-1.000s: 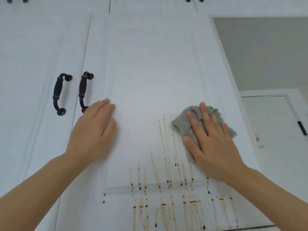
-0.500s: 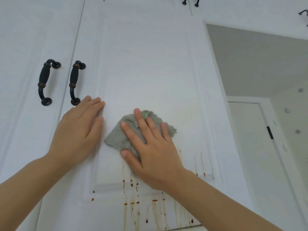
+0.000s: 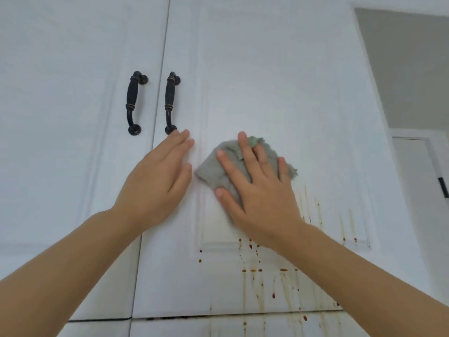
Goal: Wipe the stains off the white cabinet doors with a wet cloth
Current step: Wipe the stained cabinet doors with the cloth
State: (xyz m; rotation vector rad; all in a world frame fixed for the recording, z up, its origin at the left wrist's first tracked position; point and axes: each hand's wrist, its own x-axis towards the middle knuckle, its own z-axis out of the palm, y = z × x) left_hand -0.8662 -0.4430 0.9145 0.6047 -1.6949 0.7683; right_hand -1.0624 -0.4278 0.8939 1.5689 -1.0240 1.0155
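White panelled wood fills the view, and the right cabinet door [image 3: 279,81] is the big player here, its recessed panel running down to a lower rail streaked and spotted with brown stains [image 3: 257,271], drips trailing on past the bottom edge. Beside it, the left cabinet door [image 3: 73,117], the two meeting at a thin vertical seam. Off to the right, a grey wall [image 3: 408,69] and a pale doorway below it. Now the hands: the right hand [image 3: 257,188] lies flat with fingers spread, pressing a grey cloth [image 3: 213,169] against the lower part of the right door's panel, just above the stains, a touch of green peeking out at the cloth's top edge. The left hand [image 3: 158,181] is flat too, fingers straight and together, palm resting on the door frame just beside the cloth, holding nothing. Smallest of all, two black handles [image 3: 132,103], one on each door, just above the left fingertips.
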